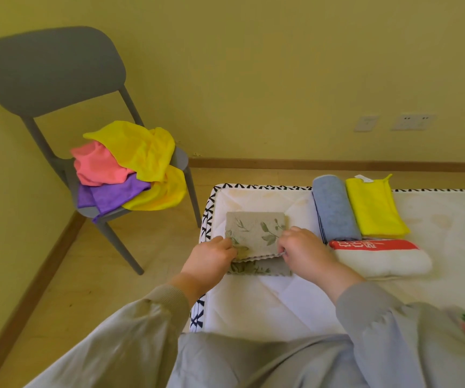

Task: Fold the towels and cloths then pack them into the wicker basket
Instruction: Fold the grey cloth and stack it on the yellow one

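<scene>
Leaf cloth (256, 228) lies on the mattress (267, 298), half folded, top layer doubled over w/ its wavy edge toward the person. L hand (214, 256) pinches that edge at one end and R hand (301, 247) at the other. Both are closed tight on fabric, w/ the cloth spanning between the two grips. A strip of the bottom layer shows just below the grips.

Cloth looks thin, light and limp w/ no stiffness, so it would prob. sag or unfold if lifted by one point. Best taken at both ends of the edge and kept taut.

Just past the R grip: blue towel (333, 208), rolled; yellow cloth (374, 208) and white towel (379, 261), folded. Well beyond the L grip: chair (49, 71) w/ loose cloths (130, 169). Basket not in view.
</scene>
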Tool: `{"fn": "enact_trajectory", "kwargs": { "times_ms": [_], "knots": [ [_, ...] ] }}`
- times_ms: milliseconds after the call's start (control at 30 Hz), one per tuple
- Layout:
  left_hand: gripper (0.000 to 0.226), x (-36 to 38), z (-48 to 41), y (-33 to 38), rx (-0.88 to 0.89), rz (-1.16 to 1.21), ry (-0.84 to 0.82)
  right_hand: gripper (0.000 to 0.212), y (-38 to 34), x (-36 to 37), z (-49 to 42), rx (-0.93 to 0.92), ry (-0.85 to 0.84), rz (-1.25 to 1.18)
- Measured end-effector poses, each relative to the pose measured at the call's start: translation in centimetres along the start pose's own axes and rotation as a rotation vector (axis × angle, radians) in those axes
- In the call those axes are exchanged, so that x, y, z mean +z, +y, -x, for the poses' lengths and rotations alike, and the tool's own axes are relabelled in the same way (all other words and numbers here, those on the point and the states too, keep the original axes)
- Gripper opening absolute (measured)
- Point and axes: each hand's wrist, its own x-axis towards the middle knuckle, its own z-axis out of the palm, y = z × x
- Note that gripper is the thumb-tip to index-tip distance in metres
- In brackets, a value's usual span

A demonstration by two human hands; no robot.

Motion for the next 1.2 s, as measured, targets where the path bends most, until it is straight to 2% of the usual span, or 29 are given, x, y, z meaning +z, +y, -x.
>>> {"fn": "enact_trajectory", "kwargs": {
  "times_ms": [267, 433, 533, 633, 700, 800, 833, 867, 933, 1000, 1100, 1200],
  "knots": [
    [0.036, 0.6, 0.5, 0.9, 0.084, -0.074, -0.077, 0.031, -0.4, 1.2, 0.3, -0.032, -0.160, 0.053],
    [0.033, 1.0, 0.7, 0.8, 0.123, -0.072, -0.015, 0.030, -0.7, 1.5, 0.2, -0.009, -0.215, 0.045],
    [0.026, 1.4, 0.8, 0.4, 0.162, -0.069, 0.025, 0.024, -0.7, 1.8, -0.2, 0.044, -0.321, 0.038],
    [0.021, 1.6, 0.5, 0.2, 0.169, 0.033, 0.101, 0.020, -0.7, 1.4, -0.5, 0.123, -0.374, -0.053],
    [0.027, 1.6, -0.5, 0.3, 0.081, 0.142, 0.199, 0.019, -1.1, 0.7, -0.9, 0.151, -0.192, -0.128],
    [0.034, 1.4, -3.5, 0.9, -0.150, 0.201, 0.245, 0.032, -1.8, 0.6, -3.1, 0.197, 0.250, -0.114],
    [0.044, 1.1, -4.7, 1.2, -0.227, 0.201, 0.189, 0.040, -2.1, 1.0, -3.8, 0.240, 0.287, -0.130],
    [0.050, 1.1, -5.7, 1.6, -0.299, 0.200, 0.104, 0.046, -2.4, 1.7, -4.4, 0.273, 0.245, -0.126],
    [0.053, 2.1, -6.8, 2.1, -0.359, 0.176, -0.100, 0.056, -2.5, 4.1, -4.6, 0.278, 0.074, -0.078],
    [0.057, 3.9, -6.7, 2.1, -0.345, 0.127, -0.227, 0.073, -1.8, 6.5, -4.1, 0.249, -0.055, -0.039],
    [0.076, 5.9, -5.6, 1.6, -0.361, 0.122, -0.243, 0.076, -0.5, 8.0, -3.8, 0.226, -0.068, 0.002],
    [0.079, 6.5, -5.1, 1.3, -0.366, 0.103, -0.216, 0.073, 0.4, 8.0, -3.1, 0.250, -0.071, -0.003]
  ]
}}
